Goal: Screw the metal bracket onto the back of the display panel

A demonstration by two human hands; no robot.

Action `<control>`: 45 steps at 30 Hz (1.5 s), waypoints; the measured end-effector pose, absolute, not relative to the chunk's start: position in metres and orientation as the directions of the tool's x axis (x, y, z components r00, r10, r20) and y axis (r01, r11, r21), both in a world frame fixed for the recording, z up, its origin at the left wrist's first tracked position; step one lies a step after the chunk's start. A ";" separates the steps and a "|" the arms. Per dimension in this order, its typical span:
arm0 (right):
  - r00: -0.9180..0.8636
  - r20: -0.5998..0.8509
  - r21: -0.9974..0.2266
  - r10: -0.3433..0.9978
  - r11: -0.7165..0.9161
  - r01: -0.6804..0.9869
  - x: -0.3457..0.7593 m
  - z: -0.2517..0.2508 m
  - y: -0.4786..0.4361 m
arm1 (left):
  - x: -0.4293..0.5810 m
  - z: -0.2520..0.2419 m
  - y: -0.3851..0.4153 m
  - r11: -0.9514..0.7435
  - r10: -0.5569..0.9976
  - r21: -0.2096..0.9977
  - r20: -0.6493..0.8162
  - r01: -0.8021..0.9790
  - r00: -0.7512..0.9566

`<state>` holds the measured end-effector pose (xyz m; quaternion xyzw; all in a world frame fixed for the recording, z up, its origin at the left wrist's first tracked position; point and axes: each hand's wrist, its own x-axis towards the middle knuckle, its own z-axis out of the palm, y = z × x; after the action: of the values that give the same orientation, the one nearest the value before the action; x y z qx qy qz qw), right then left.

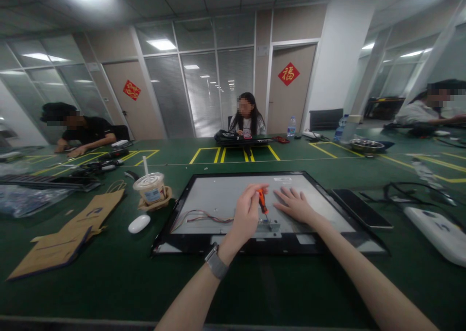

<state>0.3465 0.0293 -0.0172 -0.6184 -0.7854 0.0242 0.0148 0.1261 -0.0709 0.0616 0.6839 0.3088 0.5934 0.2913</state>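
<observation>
A flat display panel with a black frame and a grey-white back lies on the green table. My left hand, with a watch on the wrist, is closed around an orange-and-black screwdriver. The screwdriver's tip points down at a metal bracket near the panel's lower edge. Whether the tip sits in a screw is too small to tell. My right hand lies flat on the panel's back, right of the screwdriver, fingers spread. Thin coloured wires run across the panel to the left of the bracket.
Left of the panel are a drink cup in a cardboard holder, a white mouse and a brown paper bag. To its right lie a dark phone and a white device. Other people sit around the table.
</observation>
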 end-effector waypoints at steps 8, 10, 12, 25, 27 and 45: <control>-0.235 -0.026 -0.082 0.972 0.232 0.969 0.347 -0.014 0.028 | 0.126 0.063 -0.072 -0.632 0.774 0.760 0.630 0.155 0.065; -0.233 -0.018 -0.077 0.972 0.231 0.970 0.347 -0.015 0.029 | 0.126 0.063 -0.071 -0.633 0.774 0.762 0.629 0.140 0.073; -0.237 -0.010 -0.074 0.971 0.236 0.969 0.347 -0.018 0.030 | 0.127 0.062 -0.071 -0.635 0.773 0.767 0.628 0.091 0.089; -0.247 0.006 -0.109 0.969 0.246 0.963 0.350 -0.022 0.034 | 0.129 0.061 -0.073 -0.641 0.767 0.765 0.632 0.065 0.112; -0.250 0.022 -0.112 0.968 0.251 0.961 0.350 -0.023 0.034 | 0.128 0.061 -0.072 -0.642 0.763 0.766 0.632 0.042 0.134; -0.246 0.002 -0.094 0.969 0.245 0.965 0.349 -0.020 0.033 | 0.127 0.057 -0.071 -0.685 0.723 0.714 0.690 0.146 0.019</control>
<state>0.3489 0.0329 -0.0203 -0.6132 -0.7885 0.0368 0.0297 0.1273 -0.0710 0.0572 0.6751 0.3219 0.6219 0.2320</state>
